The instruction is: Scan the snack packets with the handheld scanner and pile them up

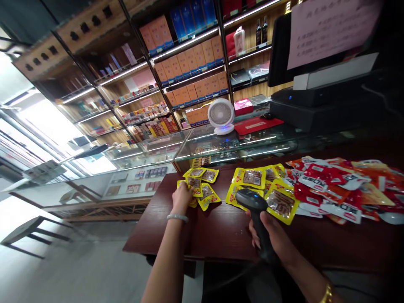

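Note:
My left hand (pixel 183 196) is closed on the edge of a yellow snack packet (pixel 195 184) at the left part of the table. Other yellow packets (pixel 208 194) with clear windows and brown contents lie loosely around it. In my right hand (pixel 274 233) is a black barcode scanner (pixel 251 199), gripped by its handle. The scanner's head is over a second group of yellow packets (pixel 250 177) and hides part of them. A large heap of red, white and orange packets (pixel 334 185) lies further right.
The dark red wooden table (pixel 217 235) ends at a left corner. Behind it stands a glass display counter (pixel 186 145) with a small white fan (pixel 221 114) and a red folder (pixel 257 124). A monitor (pixel 280 50) is at the right; a stool (pixel 28 231) stands at the left.

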Motion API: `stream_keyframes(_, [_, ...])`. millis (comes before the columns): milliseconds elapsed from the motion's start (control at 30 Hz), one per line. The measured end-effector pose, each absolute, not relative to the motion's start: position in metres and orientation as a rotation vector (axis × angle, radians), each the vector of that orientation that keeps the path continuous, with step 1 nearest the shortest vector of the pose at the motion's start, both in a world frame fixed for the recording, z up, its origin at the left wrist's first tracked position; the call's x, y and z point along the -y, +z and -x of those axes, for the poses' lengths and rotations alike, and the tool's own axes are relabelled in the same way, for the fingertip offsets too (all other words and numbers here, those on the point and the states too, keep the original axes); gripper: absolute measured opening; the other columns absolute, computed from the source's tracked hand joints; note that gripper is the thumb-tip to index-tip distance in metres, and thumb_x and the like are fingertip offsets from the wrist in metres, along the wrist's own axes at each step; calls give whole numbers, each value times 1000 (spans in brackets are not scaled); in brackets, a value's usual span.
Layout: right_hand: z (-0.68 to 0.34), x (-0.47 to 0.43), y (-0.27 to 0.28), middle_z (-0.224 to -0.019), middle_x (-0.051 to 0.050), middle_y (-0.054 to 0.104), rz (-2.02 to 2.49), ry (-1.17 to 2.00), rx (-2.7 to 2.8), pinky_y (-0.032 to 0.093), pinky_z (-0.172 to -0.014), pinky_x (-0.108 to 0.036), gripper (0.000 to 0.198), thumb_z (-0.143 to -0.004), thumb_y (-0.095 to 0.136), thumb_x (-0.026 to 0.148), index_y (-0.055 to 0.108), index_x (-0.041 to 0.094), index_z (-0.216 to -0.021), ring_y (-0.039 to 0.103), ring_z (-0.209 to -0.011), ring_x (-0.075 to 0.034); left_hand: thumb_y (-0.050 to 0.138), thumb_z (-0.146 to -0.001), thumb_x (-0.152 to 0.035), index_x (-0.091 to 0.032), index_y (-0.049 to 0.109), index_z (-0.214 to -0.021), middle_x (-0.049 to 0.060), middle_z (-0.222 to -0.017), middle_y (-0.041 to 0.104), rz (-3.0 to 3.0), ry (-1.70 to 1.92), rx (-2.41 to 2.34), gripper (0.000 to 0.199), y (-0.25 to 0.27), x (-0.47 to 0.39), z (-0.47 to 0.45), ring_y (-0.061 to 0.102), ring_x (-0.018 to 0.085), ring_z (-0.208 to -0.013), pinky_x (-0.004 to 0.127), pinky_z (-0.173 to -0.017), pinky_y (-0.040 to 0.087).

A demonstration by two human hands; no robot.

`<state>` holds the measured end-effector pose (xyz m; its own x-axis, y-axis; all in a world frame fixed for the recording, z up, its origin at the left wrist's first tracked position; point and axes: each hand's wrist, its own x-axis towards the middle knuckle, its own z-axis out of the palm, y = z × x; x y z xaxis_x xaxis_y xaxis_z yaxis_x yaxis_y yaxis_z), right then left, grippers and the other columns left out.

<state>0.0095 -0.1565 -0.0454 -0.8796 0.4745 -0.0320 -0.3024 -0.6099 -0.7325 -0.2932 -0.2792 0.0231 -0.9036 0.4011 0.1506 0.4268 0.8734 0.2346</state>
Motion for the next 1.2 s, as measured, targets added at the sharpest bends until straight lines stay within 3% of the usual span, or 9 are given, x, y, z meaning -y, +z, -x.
stream_keyframes(133, [-8,157,-43,-59,5,53,295,2472,1078,39,-41,-21,47,-88,55,63,54,18,-103,45,-39,-7,57,-81,-33,-22,52,-85,0,-78,62,828,-1080,2713,13,8,292,271,58,16,-72,26,-65,42])
stream_keyframes(233, [-5,158,-39,-58,5,54,305,2437,1126,39,-41,-21,47,-85,59,63,54,18,-99,45,-39,-7,61,-77,-33,-21,46,-76,-3,-70,54,1005,-1430,2523,19,-6,291,245,51,13,-65,24,-62,41])
stream_keyframes(500, [-7,156,-34,-58,6,53,346,2382,1115,39,-41,-21,51,-84,58,66,53,18,-100,45,-39,-7,68,-74,-39,-20,46,-76,-3,-74,54,1097,-1787,2496,29,-12,257,210,53,13,-71,26,-70,45])
stream_keyframes(633, [-10,156,-35,-55,6,51,358,2362,1112,36,-39,-20,49,-86,54,66,53,18,-100,43,-38,-7,57,-84,-45,-19,54,-100,6,-95,65,1299,-1919,2495,31,2,224,182,62,18,-88,33,-81,49])
stream_keyframes(733, [-11,156,-35,-55,6,51,359,2368,1121,37,-39,-21,49,-87,53,66,53,19,-102,43,-39,-8,55,-88,-44,-19,49,-127,14,-124,61,1514,-1596,2496,47,13,218,176,58,24,-115,39,-98,44])
stream_keyframes(833, [-12,156,-35,-56,6,50,345,2391,1095,41,-42,-23,48,-87,53,65,53,20,-101,42,-39,-8,62,-83,-42,-15,49,-133,18,-133,56,1184,-888,2664,57,18,237,196,47,31,-129,44,-110,33])
stream_keyframes(933, [-12,156,-36,-57,6,51,321,2403,1123,40,-42,-23,47,-88,53,64,53,19,-102,43,-39,-8,65,-78,-49,-9,46,-136,23,-139,50,860,-365,2828,74,18,262,225,39,39,-134,51,-110,29])
stream_keyframes(1100, [-12,154,-40,-60,5,53,326,2414,1129,38,-40,-22,48,-88,52,64,55,19,-106,46,-39,-8,68,-67,-63,-16,54,-125,19,-153,35,966,-41,2947,75,15,273,245,21,39,-144,52,-114,19])
stream_keyframes(1200, [-13,154,-40,-60,5,54,319,2412,1124,40,-41,-22,47,-89,52,63,54,19,-106,46,-39,-8,68,-68,-63,-19,55,-119,18,-150,39,1115,-91,2900,69,11,268,232,21,36,-145,52,-115,13])
